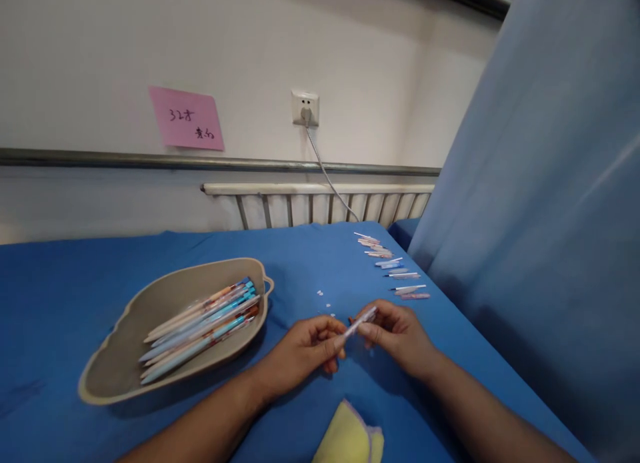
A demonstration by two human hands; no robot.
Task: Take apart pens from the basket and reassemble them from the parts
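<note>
Between my two hands is a slim, pale pen (pixel 359 323), tilted up to the right. My left hand (pixel 315 346) pinches its lower end between thumb and fingers. At its upper end, my right hand (pixel 395 333) is closed on it with thumb and fingertips. A small brown piece shows by the right fingertips; I cannot make out what it is. Left of my hands, a beige leaf-shaped tray (pixel 113 356) holds several pens (pixel 200 330) in blue, cream and brown. Beyond my right hand lie loose pen parts (pixel 400 275), some slim like refills, in small groups.
Small white bits (pixel 320 292) lie on the blue sheet (pixel 310 260) ahead of my hands. A folded yellow cloth (pixel 347 436) is close to me. A white rail (pixel 320 189) stands at the far edge, and a blue curtain (pixel 540 183) hangs on the right.
</note>
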